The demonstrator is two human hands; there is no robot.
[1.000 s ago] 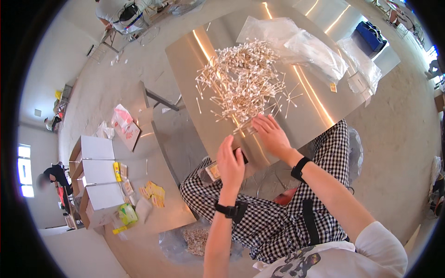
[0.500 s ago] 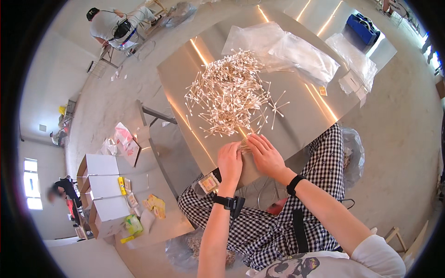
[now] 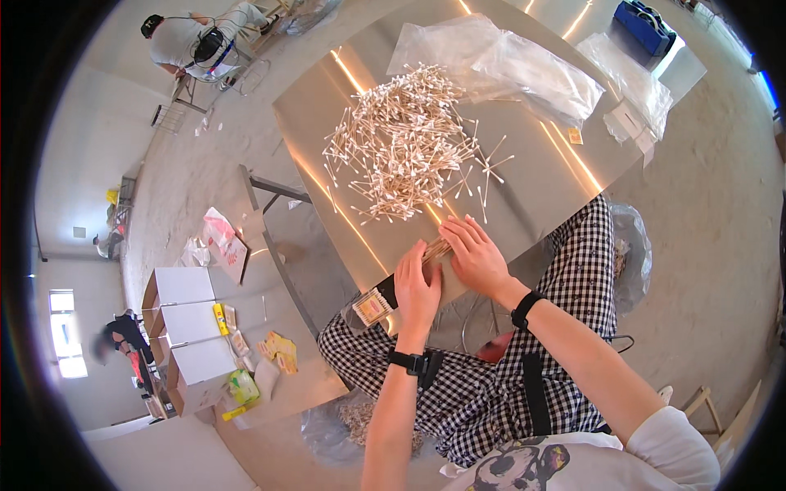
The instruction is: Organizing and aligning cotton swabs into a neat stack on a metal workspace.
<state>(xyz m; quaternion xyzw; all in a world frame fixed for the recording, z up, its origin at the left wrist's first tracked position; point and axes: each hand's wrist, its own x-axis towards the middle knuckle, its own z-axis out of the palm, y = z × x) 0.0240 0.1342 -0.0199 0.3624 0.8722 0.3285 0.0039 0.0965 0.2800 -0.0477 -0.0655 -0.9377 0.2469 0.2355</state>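
Observation:
Near the front edge of the metal table (image 3: 532, 192), a small bundle of cotton swabs (image 3: 436, 250) lies lengthwise between my hands. My left hand (image 3: 416, 286) closes round its left end. Against the right end rest the fingers of my right hand (image 3: 476, 260), held together and bent over it; the fingertips partly hide the swabs. Just beyond is a big loose pile of cotton swabs (image 3: 401, 147) with white tips and pale wooden sticks. A small filled pack of cotton swabs (image 3: 372, 307) sits at the table edge, left of my left wrist.
Clear plastic bags (image 3: 524, 69) lie at the table's far side, by a small yellow card (image 3: 575, 136). A blue case (image 3: 644, 29) stands far right. On a lower left table are white cartons (image 3: 187, 315) and yellow packets (image 3: 278, 350). Another person (image 3: 192, 45) sits far left.
The view has shifted slightly. My hands have moved a little apart, with the fingers at the two ends, so more of the swab bundle shows between them.

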